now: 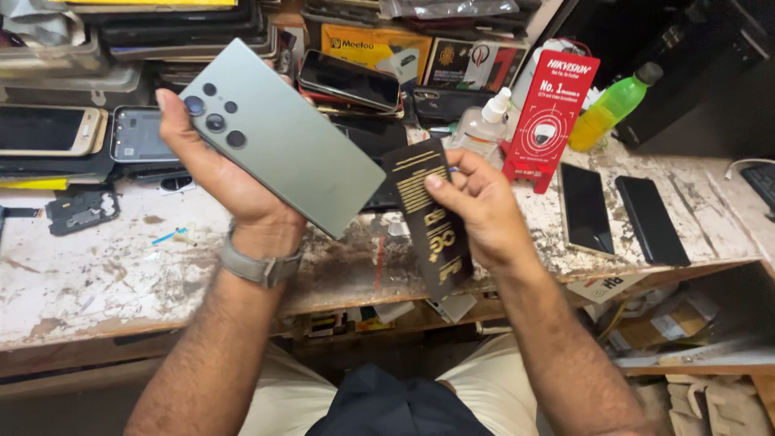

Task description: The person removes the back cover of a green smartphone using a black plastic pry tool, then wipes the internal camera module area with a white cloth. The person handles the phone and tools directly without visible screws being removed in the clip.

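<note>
black sleeve [430, 218]: slim, gold print, in right hand [476, 206]
red box [551, 113]: upright, desk back
dark screens [626, 214]: two, flat, desk right

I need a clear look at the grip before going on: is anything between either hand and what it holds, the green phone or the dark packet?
Nothing visible. The left hand grips the green phone directly, camera side up. The right hand pinches the dark packet with bare fingers. Both are held above the worn bench, apart from each other.

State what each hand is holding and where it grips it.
The left hand holds a green phone, back side up, gripped along its long edge and lower end. The right hand pinches a dark flat packet with gold print at its middle, along its right edge.
</note>
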A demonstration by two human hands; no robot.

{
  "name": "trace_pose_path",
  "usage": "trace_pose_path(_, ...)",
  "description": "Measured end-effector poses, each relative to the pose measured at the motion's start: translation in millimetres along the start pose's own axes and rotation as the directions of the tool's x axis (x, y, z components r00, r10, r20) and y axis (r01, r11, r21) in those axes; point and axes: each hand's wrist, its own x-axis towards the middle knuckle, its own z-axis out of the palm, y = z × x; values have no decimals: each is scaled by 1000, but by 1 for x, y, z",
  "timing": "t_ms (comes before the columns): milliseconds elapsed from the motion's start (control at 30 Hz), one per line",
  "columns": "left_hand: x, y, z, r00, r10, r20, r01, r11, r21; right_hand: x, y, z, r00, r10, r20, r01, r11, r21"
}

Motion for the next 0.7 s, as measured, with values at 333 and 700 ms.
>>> trace_pose_path(333,-15,-5,10,998,-47,-49,44,997,-64,-19,0,24,977,-67,-202,72,997,20)
trace_pose_path(700,-23,-22,-1,990,32,-134,-46,994,-103,-33,27,46,999,42,-28,-40,997,63)
